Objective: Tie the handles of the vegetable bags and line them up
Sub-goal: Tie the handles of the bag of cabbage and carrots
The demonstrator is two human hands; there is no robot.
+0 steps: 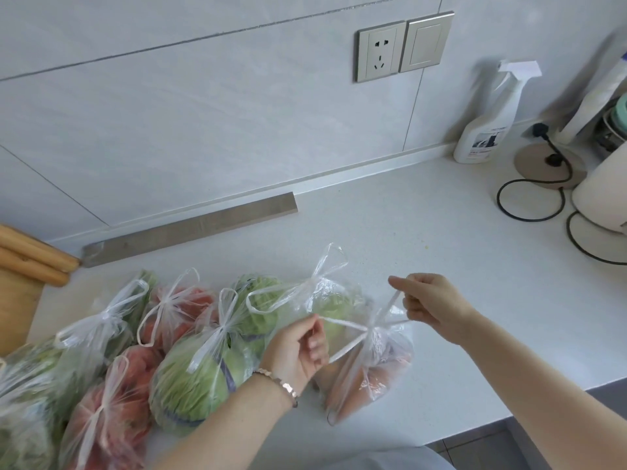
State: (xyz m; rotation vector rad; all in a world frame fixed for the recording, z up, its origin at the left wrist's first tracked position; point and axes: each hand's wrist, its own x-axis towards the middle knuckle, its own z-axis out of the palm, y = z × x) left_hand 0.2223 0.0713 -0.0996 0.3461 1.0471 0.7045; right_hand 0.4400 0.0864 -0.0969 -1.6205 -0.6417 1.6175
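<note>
A clear bag of orange carrots (373, 381) lies on the white counter (424, 239) at the right end of the bags. My left hand (298, 351) pinches one of its handles and my right hand (431, 301) pinches the other, pulling them apart over a knot (371, 329). Behind it a tied bag of green cabbage (325, 300) stands. To the left lie several tied bags: a cabbage bag (193, 381), red vegetable bags (108, 422) (169, 313) and leafy green bags (30, 395).
A metal strip (190, 228) lies along the wall. A wooden block with handles (20, 276) stands at the far left. A spray bottle (488, 123), a black cable (529, 201) and a paper towel roll (604, 195) occupy the back right. The counter's front edge (509, 415) is close.
</note>
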